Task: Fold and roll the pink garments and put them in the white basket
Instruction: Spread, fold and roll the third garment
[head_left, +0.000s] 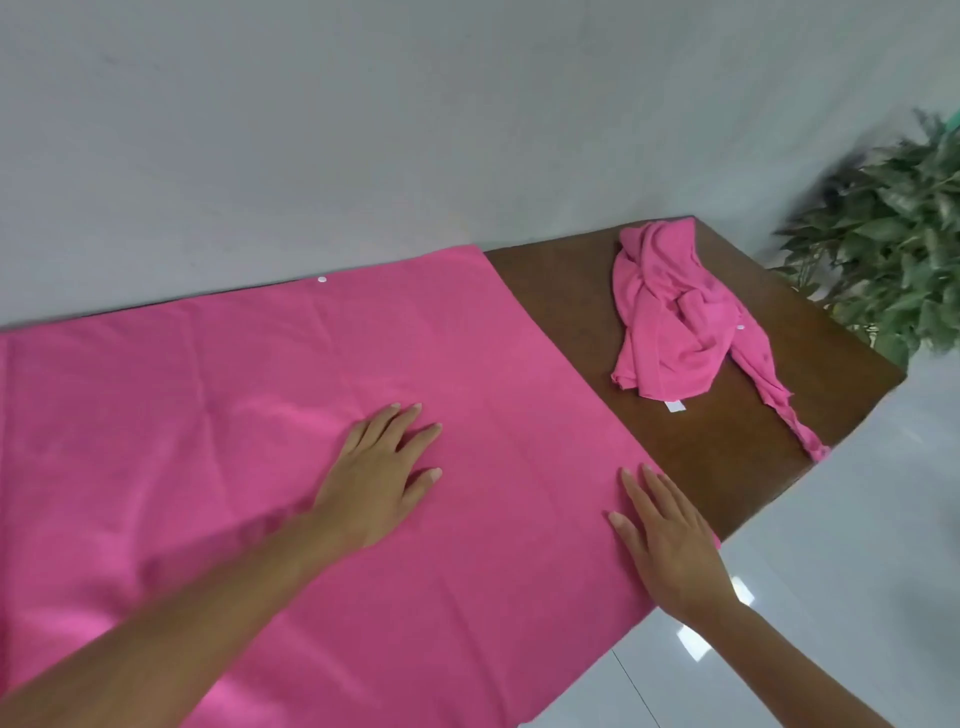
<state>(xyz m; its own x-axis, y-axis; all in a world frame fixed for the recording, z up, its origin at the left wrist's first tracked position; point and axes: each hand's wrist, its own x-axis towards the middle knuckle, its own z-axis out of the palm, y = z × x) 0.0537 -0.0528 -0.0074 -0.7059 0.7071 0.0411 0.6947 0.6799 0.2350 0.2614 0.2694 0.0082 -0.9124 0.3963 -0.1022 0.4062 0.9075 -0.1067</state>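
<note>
- Progress: early. One spread pink garment (260, 415) lies flat and unfolded over most of the brown table (571, 322), from the left edge towards the right end. No fold or roll has been started.
- The left hand (376, 478) rests palm down near the middle of this cloth, fingers straight and slightly fanned, holding nothing.
- The right hand (670, 545) lies flat on the cloth's right hem at the table's near edge, fingers straight, gripping nothing.
- A crumpled pink garment (670, 312) sits apart in a heap near the far right corner. It is untouched, and a thin strip, probably part of it, trails to the near right edge.
- The white basket is not in view, so nothing can be counted as stowed.
- Left to do, as judged: fold, roll and basket both pieces.
- Count: two pink garments, two hands, one table, one leafy plant (893, 244) beyond the right end, one white button (321, 279) on the spread cloth's far edge, one white label (674, 406) on the heap.
</note>
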